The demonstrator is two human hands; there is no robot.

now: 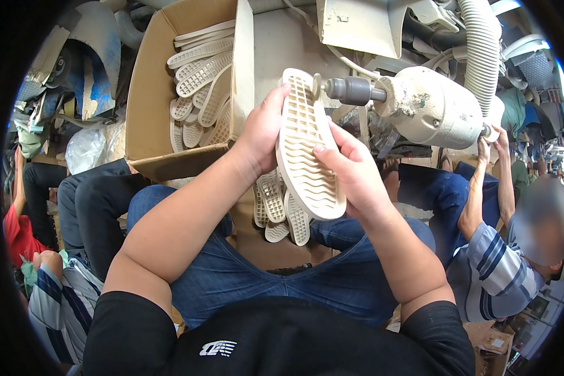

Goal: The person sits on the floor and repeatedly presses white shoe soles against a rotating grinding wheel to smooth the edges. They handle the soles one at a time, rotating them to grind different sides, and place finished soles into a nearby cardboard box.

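Observation:
A cream-coloured shoe sole [304, 135] is held up in both hands, its tread side up: a square grid at the toe-side far half, wavy ridges at the near half. My left hand [263, 128] grips its left edge, fingers mostly hidden underneath. My right hand [356, 168] holds the right edge, thumb lying on the wavy ridges. The sole's far right edge is at a small round disc [318, 86] on the spindle of a cream motor [435, 106]; whether they touch I cannot tell.
An open cardboard box [145, 94] at the far left holds several similar soles [202, 75]. More soles [272, 197] lie below my hands, between my knees. A ribbed hose [482, 50] rises behind the motor. A person in a striped shirt [492, 269] sits at the right; others sit at the left.

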